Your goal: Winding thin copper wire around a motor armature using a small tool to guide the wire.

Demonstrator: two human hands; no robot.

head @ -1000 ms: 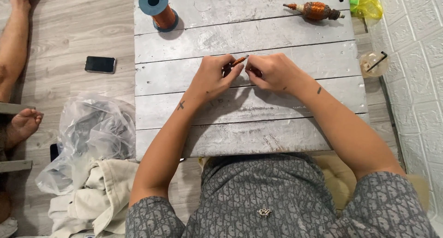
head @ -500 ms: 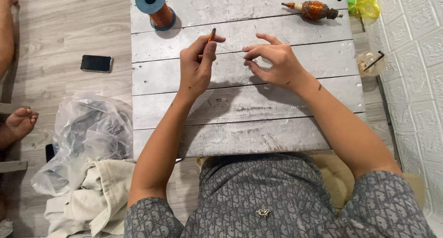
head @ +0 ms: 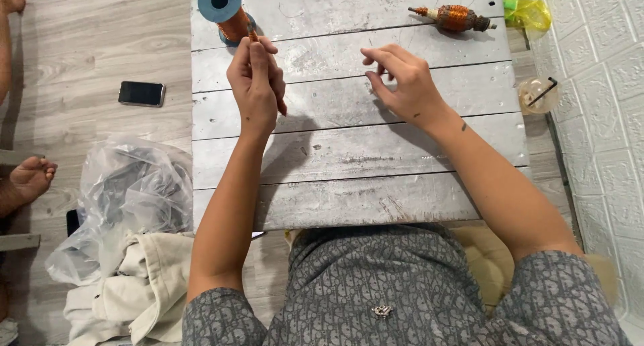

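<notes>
The whitewashed plank table (head: 402,151) fills the middle of the view, low enough that the person sits right at its near edge and works with both forearms out over the boards.

Off its left edge, on the floor, a heap of clear plastic bags (head: 127,198) lies over pale cloth (head: 127,299), put aside where it does not crowd the work; a dark phone (head: 141,93) lies face up further along the floor, near the far left corner.

The left hand (head: 256,84) is raised near the far left corner, fingers drawn together in a pinch on a small brown stick-like tool (head: 253,33), whose tip pokes up above the fingertips. It sits just in front of the spool of copper wire (head: 225,9), which stands upright at the far edge, probably so wire can pay off it freely (any strand is too fine to see here).

The right hand (head: 402,84) hovers over the middle boards, half open, thumb and forefinger close together as if guiding something thin; whether it holds anything I cannot tell.

A small copper-wound armature (head: 455,17) lies on its side at the far right corner, clear of both hands.
</notes>
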